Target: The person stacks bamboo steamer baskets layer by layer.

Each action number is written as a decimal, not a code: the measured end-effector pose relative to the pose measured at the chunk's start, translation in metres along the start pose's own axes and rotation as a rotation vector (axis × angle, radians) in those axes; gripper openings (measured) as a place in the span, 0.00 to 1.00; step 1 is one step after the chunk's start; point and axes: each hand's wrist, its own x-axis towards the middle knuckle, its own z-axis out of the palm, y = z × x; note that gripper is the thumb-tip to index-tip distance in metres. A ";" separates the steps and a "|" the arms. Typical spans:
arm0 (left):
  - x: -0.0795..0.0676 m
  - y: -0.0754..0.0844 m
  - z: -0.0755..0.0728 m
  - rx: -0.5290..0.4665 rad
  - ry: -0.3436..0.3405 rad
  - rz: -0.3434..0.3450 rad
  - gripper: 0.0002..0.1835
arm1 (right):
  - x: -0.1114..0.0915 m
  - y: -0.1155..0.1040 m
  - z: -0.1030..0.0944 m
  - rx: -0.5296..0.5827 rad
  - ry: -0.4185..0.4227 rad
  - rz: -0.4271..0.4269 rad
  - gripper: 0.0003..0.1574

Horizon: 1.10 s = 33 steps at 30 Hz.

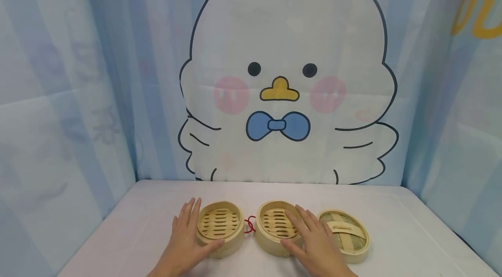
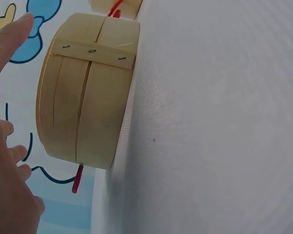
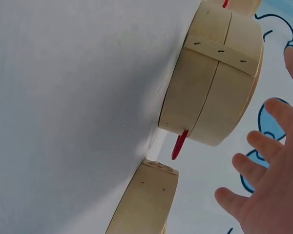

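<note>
Two small round bamboo steamer baskets with slatted floors stand side by side on the table. At the left basket [image 1: 234, 245], my left hand [image 1: 184, 244] is held beside the left wall with fingers extended and thumb before the front rim. My right hand [image 1: 319, 244], fingers spread, hovers at the right side of the other basket [image 1: 268, 244] and partly covers it. The left wrist view shows space between the hand and the stapled basket wall [image 2: 88, 92]. Likewise the right wrist view shows the fingers apart from the basket [image 3: 210, 78]. Neither hand holds anything.
Right of the baskets lies a round woven bamboo lid [image 1: 347, 230] with a strap handle, partly behind my right hand. A red cord [image 1: 249, 224] shows between the two baskets. The white-covered table [image 1: 129, 233] ends at a blue-striped curtain [image 1: 157, 94] with a cartoon bird.
</note>
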 end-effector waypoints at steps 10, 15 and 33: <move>-0.001 -0.001 0.002 -0.109 -0.030 -0.015 0.64 | 0.000 -0.001 0.002 0.000 -0.079 0.025 0.47; -0.001 -0.001 0.004 -0.130 -0.064 -0.057 0.65 | 0.000 -0.001 0.002 0.007 -0.090 0.017 0.46; 0.000 -0.004 0.009 -0.223 -0.118 -0.137 0.68 | 0.000 -0.003 0.002 0.008 -0.098 -0.004 0.45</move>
